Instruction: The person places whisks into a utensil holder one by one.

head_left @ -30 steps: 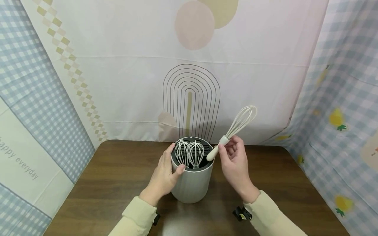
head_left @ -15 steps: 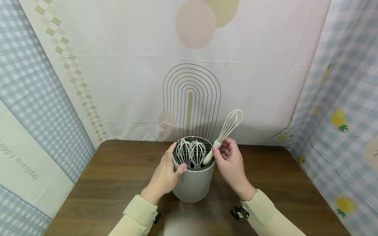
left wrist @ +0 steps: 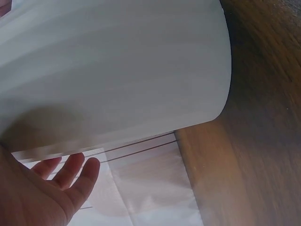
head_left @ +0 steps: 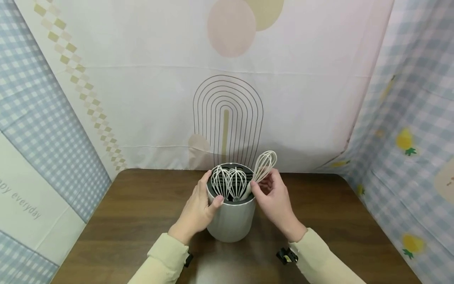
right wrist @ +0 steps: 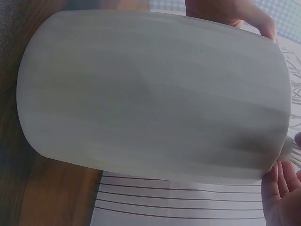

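A pale grey round utensil holder point(head_left: 230, 223) with a black slotted insert point(head_left: 232, 167) stands upright on the table. Two white whisks, a left one point(head_left: 219, 182) and a right one point(head_left: 237, 182), rise from it heads up. My left hand point(head_left: 195, 211) grips its left side, thumb over the near rim. At the right rim, my right hand point(head_left: 278, 201) pinches a third whisk point(head_left: 267, 162) low on its wires. This one tilts right, its handle down in the holder's top and its lower end hidden. In the right wrist view, the holder's wall point(right wrist: 150, 94) fills most of the frame.
The brown wooden table point(head_left: 142, 225) ends at a white patterned cloth point(head_left: 159, 110) close behind the holder. Blue checked cloths hang at the left point(head_left: 39, 86) and right point(head_left: 400, 102).
My right hand has moved left and lowered the third whisk, handle first, into the right side of the holder; its grip now sits at the wires. My left hand stays on the holder.
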Demonstrator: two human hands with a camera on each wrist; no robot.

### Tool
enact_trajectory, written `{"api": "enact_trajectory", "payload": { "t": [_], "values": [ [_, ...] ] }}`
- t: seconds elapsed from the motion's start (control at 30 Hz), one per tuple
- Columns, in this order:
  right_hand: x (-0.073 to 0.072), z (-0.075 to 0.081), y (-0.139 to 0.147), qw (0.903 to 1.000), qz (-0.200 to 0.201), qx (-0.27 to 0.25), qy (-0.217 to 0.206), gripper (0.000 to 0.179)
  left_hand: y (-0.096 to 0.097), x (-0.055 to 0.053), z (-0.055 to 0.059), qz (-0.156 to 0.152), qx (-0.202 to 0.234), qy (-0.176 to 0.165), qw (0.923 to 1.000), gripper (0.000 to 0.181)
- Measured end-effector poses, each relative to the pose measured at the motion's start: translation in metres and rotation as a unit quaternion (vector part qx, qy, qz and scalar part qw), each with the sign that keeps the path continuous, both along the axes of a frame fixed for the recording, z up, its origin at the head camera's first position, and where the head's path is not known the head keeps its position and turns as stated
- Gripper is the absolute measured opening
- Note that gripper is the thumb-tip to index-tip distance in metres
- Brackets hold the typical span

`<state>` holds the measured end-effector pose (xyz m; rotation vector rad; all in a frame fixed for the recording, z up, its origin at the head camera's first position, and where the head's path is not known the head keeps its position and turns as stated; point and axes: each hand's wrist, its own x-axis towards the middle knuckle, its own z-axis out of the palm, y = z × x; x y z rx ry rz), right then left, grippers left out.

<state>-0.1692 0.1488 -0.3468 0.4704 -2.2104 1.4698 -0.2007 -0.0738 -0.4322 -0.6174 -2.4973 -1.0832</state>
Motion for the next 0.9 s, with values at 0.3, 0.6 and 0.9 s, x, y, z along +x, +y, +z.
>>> {"api": "enact_trajectory", "payload": {
  "t": [0.3,0.6,0.9],
  "values": [
    [0.004,-0.005,0.001,0.9983,0.039,0.023,0.036,0.062,-0.002,-0.001,-0.003,-0.001,0.002,0.003,1.0,0.089],
    [-0.012,-0.043,0.03,0.9942,0.06,0.052,0.073,0.077,-0.003,0.004,-0.004,0.017,0.018,-0.016,0.9995,0.081],
    [-0.015,-0.068,0.053,0.9603,-0.047,0.253,0.109,0.084,-0.018,0.016,-0.012,0.043,-0.077,0.027,0.9958,0.084]
  ]
}}
